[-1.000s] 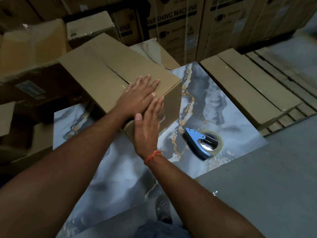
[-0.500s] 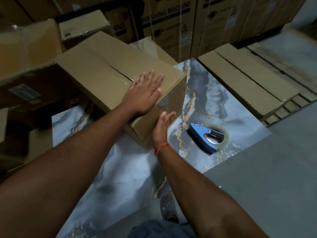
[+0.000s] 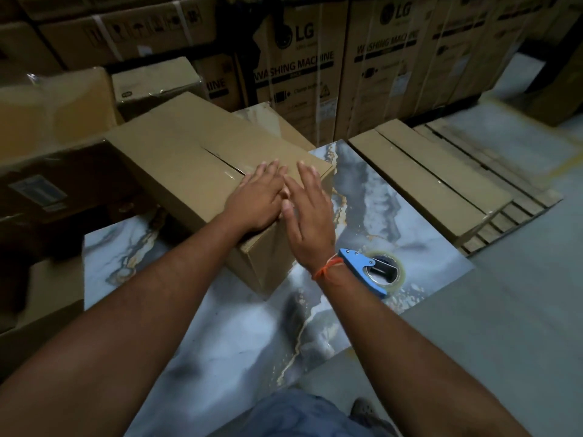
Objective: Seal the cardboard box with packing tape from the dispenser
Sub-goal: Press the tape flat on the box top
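Note:
A brown cardboard box (image 3: 176, 159) lies on a marbled grey slab, its two top flaps meeting at a seam with a strip of clear tape near the near end. My left hand (image 3: 257, 200) lies flat on the box top by the near edge. My right hand (image 3: 304, 212) lies flat beside it, fingers spread, over the near right corner of the top. A blue tape dispenser (image 3: 367, 271) with a clear tape roll lies on the slab just right of my right wrist. Neither hand holds anything.
The marbled slab (image 3: 394, 216) sits on a grey floor. Flat cartons (image 3: 426, 181) on a wooden pallet lie to the right. Tall washing machine cartons (image 3: 299, 74) stand behind. More cartons crowd the left side (image 3: 53, 190). My foot (image 3: 366, 411) shows at the bottom.
My right hand rose from the box's near side face onto the top beside my left hand. The view shifted slightly; the dispenser stayed put.

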